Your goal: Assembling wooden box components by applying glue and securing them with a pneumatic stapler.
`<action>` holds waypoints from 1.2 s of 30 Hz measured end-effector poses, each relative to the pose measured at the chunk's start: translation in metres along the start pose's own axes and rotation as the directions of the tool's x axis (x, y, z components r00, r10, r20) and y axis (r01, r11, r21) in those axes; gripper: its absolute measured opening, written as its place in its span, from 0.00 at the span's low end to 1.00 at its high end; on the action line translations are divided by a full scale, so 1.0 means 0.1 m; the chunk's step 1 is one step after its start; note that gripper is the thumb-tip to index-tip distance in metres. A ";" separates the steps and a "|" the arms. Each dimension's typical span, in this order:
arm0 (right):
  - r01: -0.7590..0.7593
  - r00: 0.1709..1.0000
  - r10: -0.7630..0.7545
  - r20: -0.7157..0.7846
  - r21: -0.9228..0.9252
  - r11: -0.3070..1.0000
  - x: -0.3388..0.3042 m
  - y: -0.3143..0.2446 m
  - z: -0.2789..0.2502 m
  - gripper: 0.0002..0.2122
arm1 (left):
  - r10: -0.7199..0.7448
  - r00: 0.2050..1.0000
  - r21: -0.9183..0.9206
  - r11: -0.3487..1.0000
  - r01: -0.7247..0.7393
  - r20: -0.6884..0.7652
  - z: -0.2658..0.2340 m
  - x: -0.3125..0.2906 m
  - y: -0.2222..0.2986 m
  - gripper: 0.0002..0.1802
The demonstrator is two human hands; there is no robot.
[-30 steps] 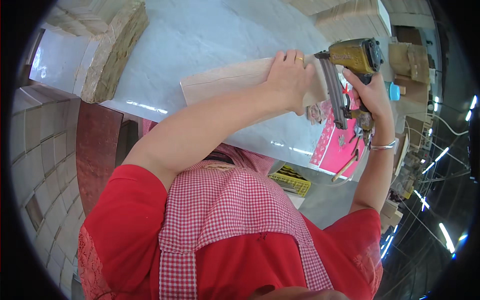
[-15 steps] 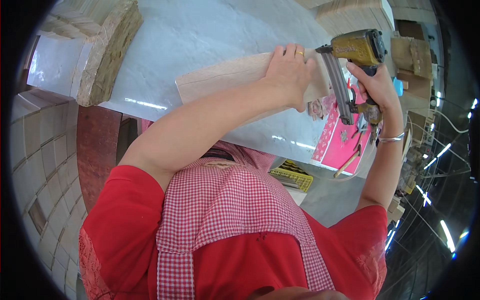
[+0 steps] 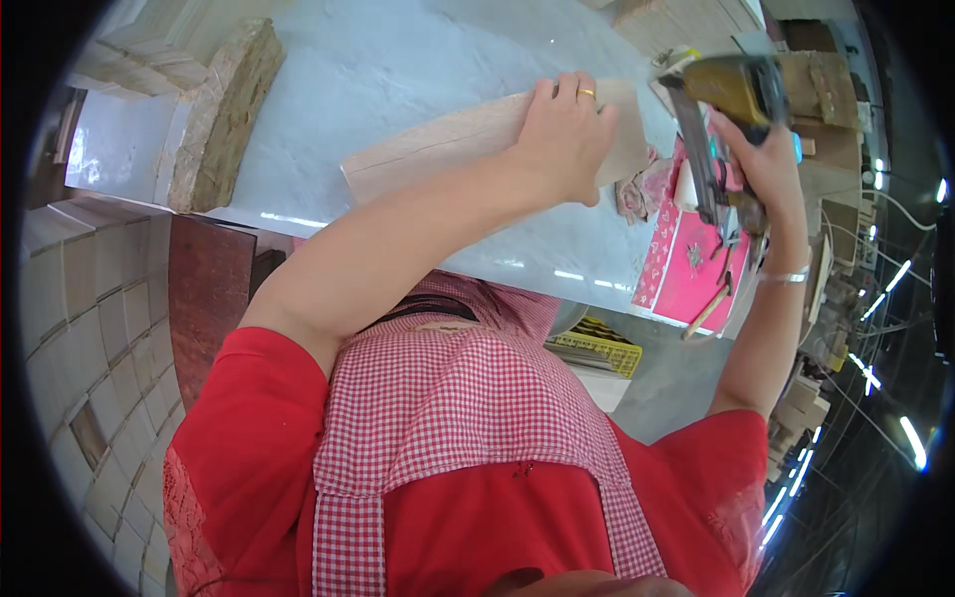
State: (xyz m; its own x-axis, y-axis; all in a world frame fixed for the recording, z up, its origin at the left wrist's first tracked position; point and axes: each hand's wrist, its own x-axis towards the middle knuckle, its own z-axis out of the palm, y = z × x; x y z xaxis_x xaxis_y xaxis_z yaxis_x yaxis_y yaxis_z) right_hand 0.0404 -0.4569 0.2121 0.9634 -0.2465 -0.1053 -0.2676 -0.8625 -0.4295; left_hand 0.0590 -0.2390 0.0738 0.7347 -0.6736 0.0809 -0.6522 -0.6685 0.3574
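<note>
A pale, slightly curved wooden board (image 3: 438,146) lies slantwise on the grey-white tabletop, a thin dark line running along it. My left hand (image 3: 565,139), a ring on one finger, presses on the board near its right end, fingers bent over the far edge. Wrapped round the grip of a gold-and-black nail gun (image 3: 731,85) is my right hand (image 3: 761,174). The tool is smeared by motion, its nose to the right of the board and apart from it. A crumpled cloth (image 3: 637,194) lies just beyond the board's right end.
On the right, a pink sheet (image 3: 686,264) carries a small heap of nails (image 3: 693,256) and a hammer (image 3: 708,306). A rough-edged block (image 3: 227,114) and stacked boards stand left; more stacked boards (image 3: 686,30) are at the back right. Below the table sits a yellow crate (image 3: 607,348).
The nail gun has moved right, away from the board's right end. My left hand and the board have shifted slightly left, and the view has turned a little.
</note>
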 end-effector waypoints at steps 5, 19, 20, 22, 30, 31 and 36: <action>-0.111 0.984 0.126 -0.125 0.122 0.986 -0.77 1.03 0.03 0.15 | 0.301 0.917 0.475 0.867 -0.149 -0.262 0.04 -0.31 -0.15 0.26; -0.428 0.874 0.291 -0.389 -0.333 0.840 -1.78 2.04 1.41 0.28 | 0.506 0.829 0.558 0.770 -0.309 -0.239 0.25 -0.91 -0.13 0.15; -0.440 0.868 0.305 -0.393 -0.324 0.837 -1.82 2.03 1.39 0.28 | 0.463 0.853 0.493 0.816 -0.303 -0.241 0.21 -0.90 -0.08 0.19; -0.389 0.879 0.279 -0.387 -0.242 0.889 -1.88 2.05 1.31 0.25 | 0.384 0.893 0.351 0.890 -0.290 -0.236 0.10 -0.83 0.06 0.26; -0.239 0.731 0.273 -0.625 0.141 0.961 -1.94 2.81 1.09 0.17 | 0.285 0.933 0.310 0.927 -0.210 -0.220 -0.19 -0.21 0.01 0.52; -0.258 0.712 0.288 -0.641 0.143 0.956 -1.96 2.99 1.08 0.17 | 0.193 0.974 0.259 0.953 -0.159 -0.115 -0.23 -0.16 0.03 0.52; -0.516 0.604 0.298 -0.739 -0.078 0.853 -2.00 3.78 0.91 0.18 | 0.068 0.998 0.151 0.986 -0.066 -0.006 -0.26 -0.11 0.08 0.52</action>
State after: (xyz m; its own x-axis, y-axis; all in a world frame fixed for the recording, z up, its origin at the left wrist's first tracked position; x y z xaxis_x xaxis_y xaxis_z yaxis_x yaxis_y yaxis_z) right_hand -0.2518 -0.6938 -0.0113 0.4914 -0.7323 0.4715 -0.7262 -0.6434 -0.2423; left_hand 0.0504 -0.2292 0.0999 0.6898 -0.7154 0.1107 -0.7201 -0.6625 0.2063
